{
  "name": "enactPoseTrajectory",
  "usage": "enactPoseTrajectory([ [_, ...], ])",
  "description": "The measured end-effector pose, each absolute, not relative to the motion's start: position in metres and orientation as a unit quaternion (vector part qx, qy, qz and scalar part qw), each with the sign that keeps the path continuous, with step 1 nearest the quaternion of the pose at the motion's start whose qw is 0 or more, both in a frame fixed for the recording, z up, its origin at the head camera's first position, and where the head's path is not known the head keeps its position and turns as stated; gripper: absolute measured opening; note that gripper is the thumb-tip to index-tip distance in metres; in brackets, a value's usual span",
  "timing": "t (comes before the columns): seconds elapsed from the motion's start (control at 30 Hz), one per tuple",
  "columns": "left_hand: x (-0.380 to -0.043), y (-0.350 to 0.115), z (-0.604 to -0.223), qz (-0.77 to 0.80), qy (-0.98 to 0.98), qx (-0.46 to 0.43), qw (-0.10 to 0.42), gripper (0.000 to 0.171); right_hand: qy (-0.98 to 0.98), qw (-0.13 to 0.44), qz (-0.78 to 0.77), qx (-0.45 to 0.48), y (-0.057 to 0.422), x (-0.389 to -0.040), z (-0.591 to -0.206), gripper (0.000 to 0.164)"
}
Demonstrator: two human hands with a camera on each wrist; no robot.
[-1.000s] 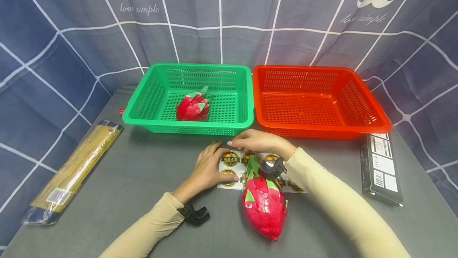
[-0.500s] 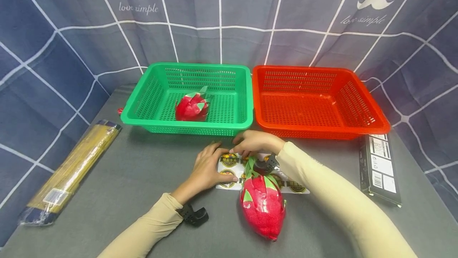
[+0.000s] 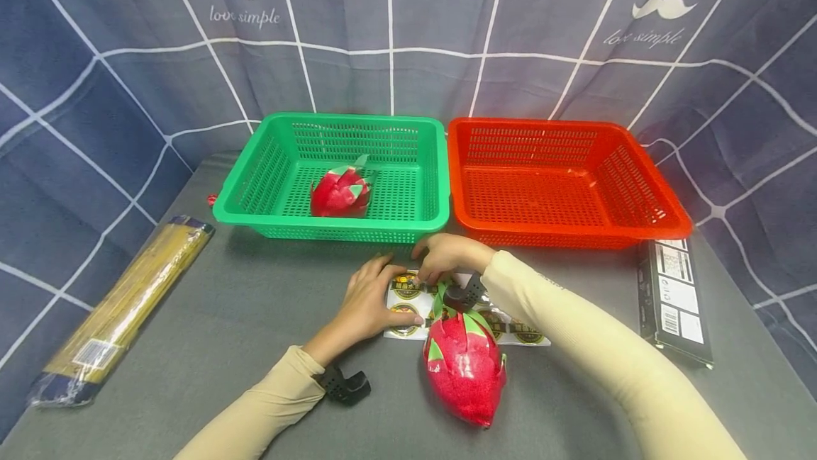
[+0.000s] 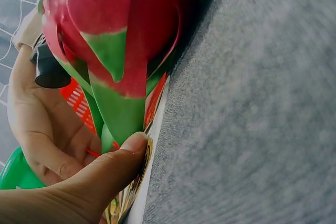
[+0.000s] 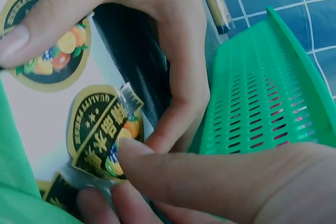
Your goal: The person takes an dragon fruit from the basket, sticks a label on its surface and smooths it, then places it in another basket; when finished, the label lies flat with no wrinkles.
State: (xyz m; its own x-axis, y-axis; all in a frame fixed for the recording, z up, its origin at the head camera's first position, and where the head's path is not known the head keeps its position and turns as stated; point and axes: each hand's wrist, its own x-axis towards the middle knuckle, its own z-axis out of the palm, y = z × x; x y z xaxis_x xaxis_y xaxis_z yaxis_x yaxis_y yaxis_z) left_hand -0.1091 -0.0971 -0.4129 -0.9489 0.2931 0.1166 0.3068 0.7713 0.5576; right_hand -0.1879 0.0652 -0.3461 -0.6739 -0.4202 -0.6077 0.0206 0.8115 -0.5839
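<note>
In the head view a sheet of round fruit stickers (image 3: 417,304) lies on the grey table. My left hand (image 3: 370,304) rests at its left end, the thumb (image 4: 123,156) pressing on the sheet and the fingers along its far edge. My right hand (image 3: 452,256) reaches over the sheet with curled fingers. The right wrist view shows its thumb and fingers pinching a black-and-gold sticker (image 5: 94,124) at one side. A red dragon fruit (image 3: 464,368) with green leaf tips lies in front, its tip over the sheet.
A green basket (image 3: 332,222) holding another dragon fruit (image 3: 340,193) stands behind the hands, beside a red basket (image 3: 568,233). At the left lies a clear packet of thin yellow sticks (image 3: 137,290). A black-and-white box (image 3: 678,304) is at the right, partly under the red basket.
My right hand has come slightly nearer and its fingers have curled down onto the sheet, the forearm swinging left. My left hand stays in place on the sheet.
</note>
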Motion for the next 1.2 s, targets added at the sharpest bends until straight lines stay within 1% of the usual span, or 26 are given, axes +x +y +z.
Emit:
enactPoseTrajectory([
  [0.17,-0.1082,-0.097,-0.413,-0.296,-0.942,-0.16,0.01,0.081,0.865,0.379,-0.308,-0.112,0.0649,-0.1855,-0.3513,0.056],
  [0.3,-0.1079,-0.0967,-0.4133,-0.298,-0.94,-0.163,0.021,0.079,0.869,0.366,-0.317,-0.106,0.0647,-0.1838,-0.354,0.052],
  [0.4,-0.108,-0.0962,-0.4134,-0.296,-0.941,-0.162,0.016,0.079,0.873,0.357,-0.316,-0.105,0.0655,-0.1834,-0.3557,0.05],
  [0.5,-0.1079,-0.0959,-0.4135,-0.297,-0.941,-0.162,0.014,0.079,0.873,0.352,-0.318,-0.11,0.0672,-0.1836,-0.3564,0.049],
  [0.7,-0.1076,-0.0955,-0.4118,-0.304,-0.939,-0.159,0.017,0.079,0.873,0.342,-0.32,-0.136,0.0695,-0.184,-0.3539,0.041],
  [0.83,-0.1081,-0.0957,-0.4113,-0.301,-0.941,-0.153,0.007,0.082,0.864,0.357,-0.327,-0.138,0.0686,-0.1836,-0.3523,0.036],
  [0.93,-0.1088,-0.0965,-0.4118,-0.299,-0.942,-0.15,-0.003,0.083,0.858,0.37,-0.327,-0.144,0.068,-0.1833,-0.3515,0.035],
  [1.07,-0.1093,-0.0972,-0.4124,-0.295,-0.944,-0.148,-0.009,0.082,0.847,0.382,-0.337,-0.154,0.0691,-0.1819,-0.3503,0.038],
  [1.2,-0.1091,-0.0966,-0.4116,-0.292,-0.945,-0.148,-0.007,0.084,0.836,0.379,-0.36,-0.165,0.0713,-0.1799,-0.3474,0.041],
])
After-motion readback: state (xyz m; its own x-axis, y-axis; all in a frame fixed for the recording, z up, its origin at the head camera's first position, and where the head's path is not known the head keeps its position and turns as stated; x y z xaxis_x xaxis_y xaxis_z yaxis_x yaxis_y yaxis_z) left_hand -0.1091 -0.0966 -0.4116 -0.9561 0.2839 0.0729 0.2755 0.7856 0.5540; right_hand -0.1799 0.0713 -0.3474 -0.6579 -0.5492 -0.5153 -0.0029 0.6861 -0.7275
